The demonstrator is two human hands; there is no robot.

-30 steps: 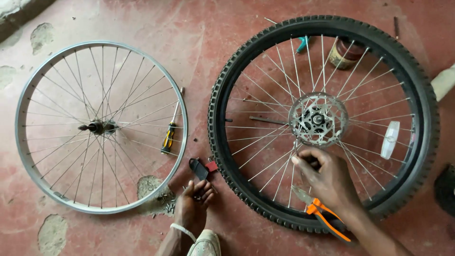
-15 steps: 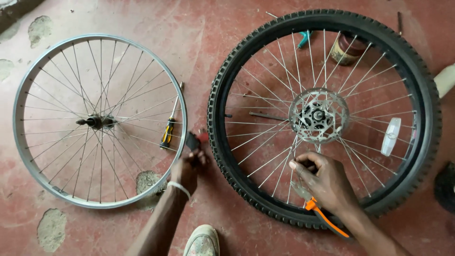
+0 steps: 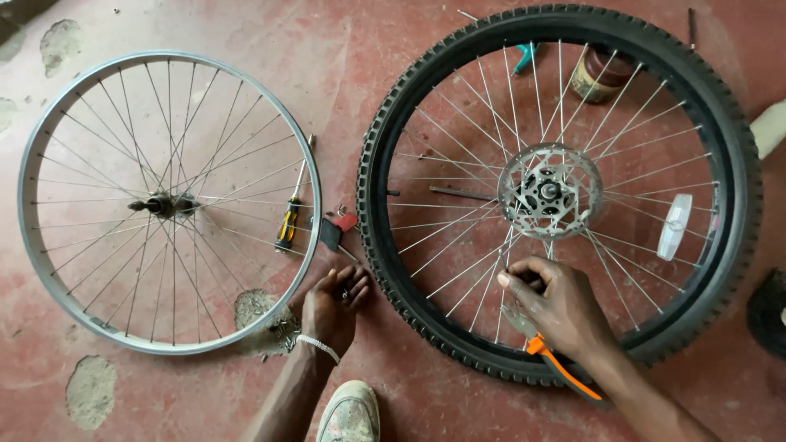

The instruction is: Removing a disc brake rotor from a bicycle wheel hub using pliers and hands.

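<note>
Soft, even daylight covers the red floor (image 3: 393, 74), bright without harsh glare. Shadows under the wheel spokes are faint. The picture is sharp throughout, with slight stretching toward the corners.

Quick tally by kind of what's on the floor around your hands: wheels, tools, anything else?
Bicycle wheels: 2, bare silver rim and tyred wheel
Screwdrivers: 1, yellow-and-black handle
Orange-handled tools: 1, under the right hand
Jars: 1, brown
Small red-and-black tools: 1, beyond the left hand
Total: 6
</note>
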